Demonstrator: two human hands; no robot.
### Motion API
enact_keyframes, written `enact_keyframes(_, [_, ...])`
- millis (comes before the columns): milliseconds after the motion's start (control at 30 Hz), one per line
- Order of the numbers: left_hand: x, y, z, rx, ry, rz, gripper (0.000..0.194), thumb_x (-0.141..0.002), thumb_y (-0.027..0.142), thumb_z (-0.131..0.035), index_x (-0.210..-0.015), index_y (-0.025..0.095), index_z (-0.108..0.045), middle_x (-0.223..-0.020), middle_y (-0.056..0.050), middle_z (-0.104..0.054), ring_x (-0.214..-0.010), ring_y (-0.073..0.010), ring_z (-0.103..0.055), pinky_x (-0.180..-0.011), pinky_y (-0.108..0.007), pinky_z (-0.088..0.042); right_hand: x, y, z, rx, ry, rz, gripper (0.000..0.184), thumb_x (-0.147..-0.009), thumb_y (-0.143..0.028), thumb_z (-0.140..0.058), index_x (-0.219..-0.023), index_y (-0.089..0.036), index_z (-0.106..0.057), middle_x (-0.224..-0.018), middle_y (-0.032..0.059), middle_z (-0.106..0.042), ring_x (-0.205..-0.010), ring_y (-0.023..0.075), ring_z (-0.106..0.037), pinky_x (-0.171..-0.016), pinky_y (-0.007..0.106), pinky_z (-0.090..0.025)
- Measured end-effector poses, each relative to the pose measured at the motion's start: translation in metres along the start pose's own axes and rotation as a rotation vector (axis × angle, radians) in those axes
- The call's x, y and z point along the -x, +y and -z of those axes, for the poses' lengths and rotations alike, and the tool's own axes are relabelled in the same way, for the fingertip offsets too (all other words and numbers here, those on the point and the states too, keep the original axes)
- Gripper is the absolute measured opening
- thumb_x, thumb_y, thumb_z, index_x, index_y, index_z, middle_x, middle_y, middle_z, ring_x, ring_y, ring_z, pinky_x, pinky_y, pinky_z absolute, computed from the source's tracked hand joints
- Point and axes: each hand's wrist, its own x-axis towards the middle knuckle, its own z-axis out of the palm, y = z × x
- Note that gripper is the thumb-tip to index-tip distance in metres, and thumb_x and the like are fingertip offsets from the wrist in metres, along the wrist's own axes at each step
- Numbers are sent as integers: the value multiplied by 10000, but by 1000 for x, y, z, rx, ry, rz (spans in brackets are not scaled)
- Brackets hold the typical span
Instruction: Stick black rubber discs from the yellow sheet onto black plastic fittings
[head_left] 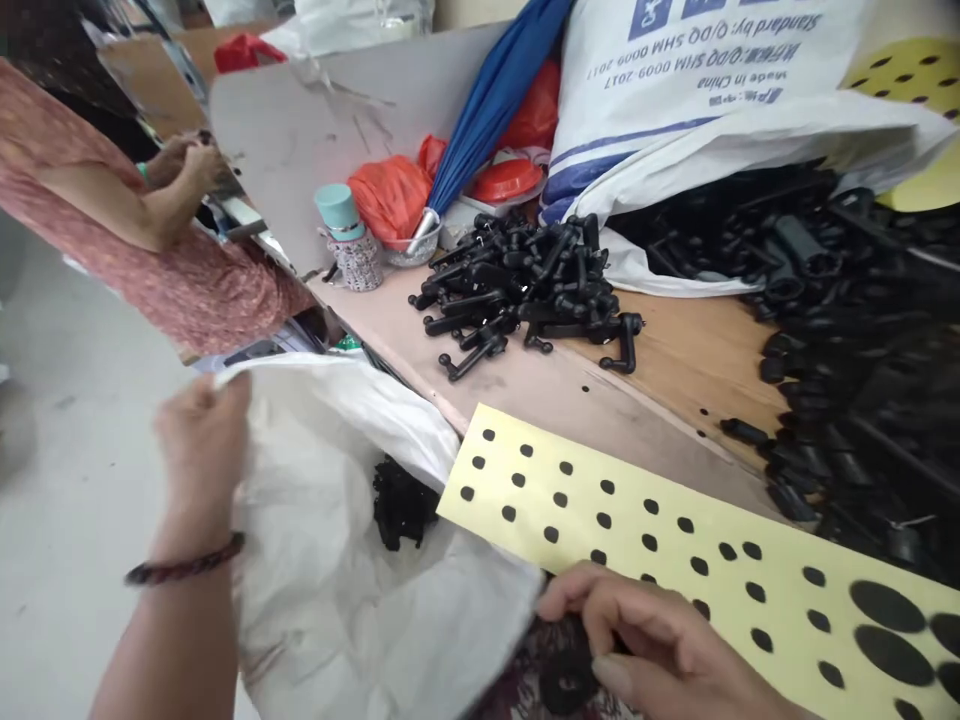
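Note:
My left hand grips the far rim of a white woven sack that hangs open beside the table. A clump of black plastic parts lies inside it. My right hand is curled at the sack's near rim, under the edge of a pale yellow perforated sheet; its fingers pinch the sack's edge and touch a black round part. A pile of black crank-shaped handles rests on the wooden table.
A large white printed sack spills black parts across the table's right side. A teal-lidded bottle, orange bags and a folded blue umbrella stand behind. Another person in a patterned top works at the left.

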Motion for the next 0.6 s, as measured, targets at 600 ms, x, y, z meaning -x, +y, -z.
enact_keyframes(600, [180, 40, -65, 279, -837, -185, 126, -677, 331, -553, -641, 223, -605, -543, -40, -611, -565, -247, -606, -581, -343, -455, -23, -4, 5, -333, 117, 193, 263, -741, -371, -691, -627, -200, -528, -997, 84, -641, -965, 258, -542, -851, 371, -396])
